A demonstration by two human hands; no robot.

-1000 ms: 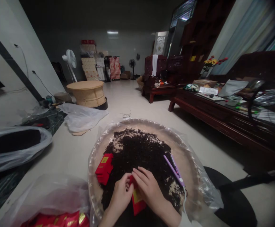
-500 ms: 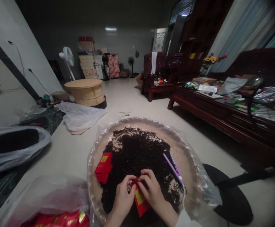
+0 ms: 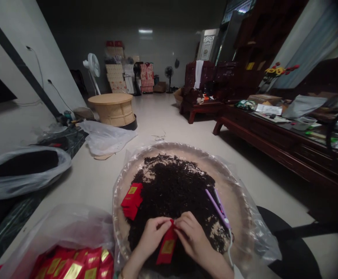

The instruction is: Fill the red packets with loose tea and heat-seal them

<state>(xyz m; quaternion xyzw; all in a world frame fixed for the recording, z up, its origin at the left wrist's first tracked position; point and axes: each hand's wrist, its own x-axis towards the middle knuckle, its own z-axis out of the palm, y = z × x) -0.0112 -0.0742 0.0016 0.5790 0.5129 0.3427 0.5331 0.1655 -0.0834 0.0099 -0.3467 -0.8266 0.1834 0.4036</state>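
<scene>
Both my hands pinch the top edge of one red packet (image 3: 167, 247) with a gold label, held over a heap of dark loose tea leaves (image 3: 171, 190). My left hand (image 3: 153, 237) grips its upper left corner, and my right hand (image 3: 191, 235) its upper right. The packet hangs tilted, its lower end toward the left. The leaves lie in a wide round tray (image 3: 238, 201) lined with clear plastic. A stack of red packets (image 3: 132, 200) rests at the tray's left side. At the right lies a lilac sealing iron (image 3: 218, 209) with a white cord, its jaws apart.
A clear bag of red packets (image 3: 78, 263) stands at the lower left. Behind it sits an open bag of dark leaves (image 3: 23, 164). A black round stand base (image 3: 290, 240) is right of the tray. Further off are a woven drum-shaped table (image 3: 112, 110) and a long wooden table (image 3: 256, 131).
The view has turned slightly left, so the room shifts right. The red packet has swung, its lower end now pointing left instead of right. Both hands still pinch its top.
</scene>
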